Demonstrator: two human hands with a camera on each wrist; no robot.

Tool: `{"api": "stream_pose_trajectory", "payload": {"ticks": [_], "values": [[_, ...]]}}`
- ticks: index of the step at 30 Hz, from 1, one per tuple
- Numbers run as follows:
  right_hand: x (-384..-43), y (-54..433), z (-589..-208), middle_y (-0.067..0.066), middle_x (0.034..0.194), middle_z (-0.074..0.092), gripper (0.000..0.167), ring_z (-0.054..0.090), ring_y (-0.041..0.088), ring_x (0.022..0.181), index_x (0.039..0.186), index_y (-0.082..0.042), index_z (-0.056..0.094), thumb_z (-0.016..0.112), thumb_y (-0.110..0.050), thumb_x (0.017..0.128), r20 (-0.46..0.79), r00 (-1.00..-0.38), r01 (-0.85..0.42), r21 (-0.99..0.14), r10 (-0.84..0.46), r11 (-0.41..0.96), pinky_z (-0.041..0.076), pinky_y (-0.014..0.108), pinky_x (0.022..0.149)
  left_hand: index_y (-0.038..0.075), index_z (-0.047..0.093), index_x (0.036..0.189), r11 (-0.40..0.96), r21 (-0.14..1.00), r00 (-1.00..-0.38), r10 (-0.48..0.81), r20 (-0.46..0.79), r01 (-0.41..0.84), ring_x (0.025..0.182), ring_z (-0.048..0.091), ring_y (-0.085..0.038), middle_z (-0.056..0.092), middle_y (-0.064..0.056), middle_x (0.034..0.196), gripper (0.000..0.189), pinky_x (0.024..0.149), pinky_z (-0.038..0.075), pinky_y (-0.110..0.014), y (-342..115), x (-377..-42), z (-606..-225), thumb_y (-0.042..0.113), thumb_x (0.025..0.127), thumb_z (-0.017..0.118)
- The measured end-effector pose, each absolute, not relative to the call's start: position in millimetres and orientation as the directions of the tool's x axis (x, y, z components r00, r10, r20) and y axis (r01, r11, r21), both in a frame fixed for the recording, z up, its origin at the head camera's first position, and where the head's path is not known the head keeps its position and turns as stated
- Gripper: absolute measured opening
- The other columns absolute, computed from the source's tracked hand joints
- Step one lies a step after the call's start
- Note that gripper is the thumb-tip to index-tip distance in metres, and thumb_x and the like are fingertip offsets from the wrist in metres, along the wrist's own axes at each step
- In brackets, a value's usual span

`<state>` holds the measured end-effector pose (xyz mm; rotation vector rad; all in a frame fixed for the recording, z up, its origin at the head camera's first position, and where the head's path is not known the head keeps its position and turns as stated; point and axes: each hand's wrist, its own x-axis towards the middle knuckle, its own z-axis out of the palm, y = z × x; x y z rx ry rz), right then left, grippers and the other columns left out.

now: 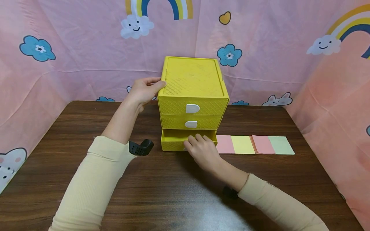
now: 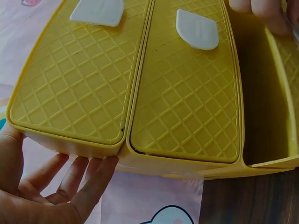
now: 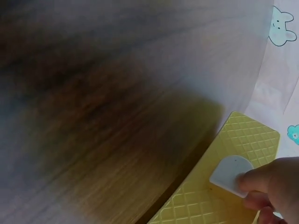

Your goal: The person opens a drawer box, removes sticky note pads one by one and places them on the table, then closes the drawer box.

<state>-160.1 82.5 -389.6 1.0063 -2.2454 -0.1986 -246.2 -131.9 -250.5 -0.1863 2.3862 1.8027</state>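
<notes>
A yellow drawer cabinet [image 1: 192, 77] stands on the table, its upper two drawers pushed in. Its bottom drawer [image 1: 174, 146] is pulled partly out towards me. My left hand [image 1: 144, 91] rests against the cabinet's upper left side; the left wrist view shows its fingers [image 2: 96, 182] extended along that side wall. With thumb and fingers, my right hand [image 1: 202, 152] pinches the bottom drawer's white handle [image 3: 230, 173], its thumb pressing on the handle's face. From the head view most of that handle is hidden behind the right hand.
To the right of the cabinet lies a row of paper squares: pink [image 1: 225, 144], yellow [image 1: 243, 145], another pink [image 1: 263, 144] and pale green [image 1: 281, 145]. A pink patterned cloth [image 1: 196, 38] hangs behind and beside the brown wooden table [image 1: 138, 192].
</notes>
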Motion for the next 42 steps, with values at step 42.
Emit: {"api": "stream_pose_trajectory", "payload": {"ticks": [42], "values": [[-188, 78, -397, 0.002, 0.069, 0.051, 0.022, 0.052, 0.017, 0.055, 0.074, -0.01, 0.054, 0.05, -0.018, 0.093, 0.569, -0.478, -0.491, 0.459, -0.669, 0.741, 0.041, 0.026, 0.043, 0.023, 0.048, 0.136, 0.253, 0.951, -0.984, -0.013, -0.179, -0.176, 0.1, 0.056, -0.016, 0.054, -0.002, 0.12, 0.048, 0.087, 0.049, -0.032, -130, -246, -251, 0.035, 0.09, 0.057]]}}
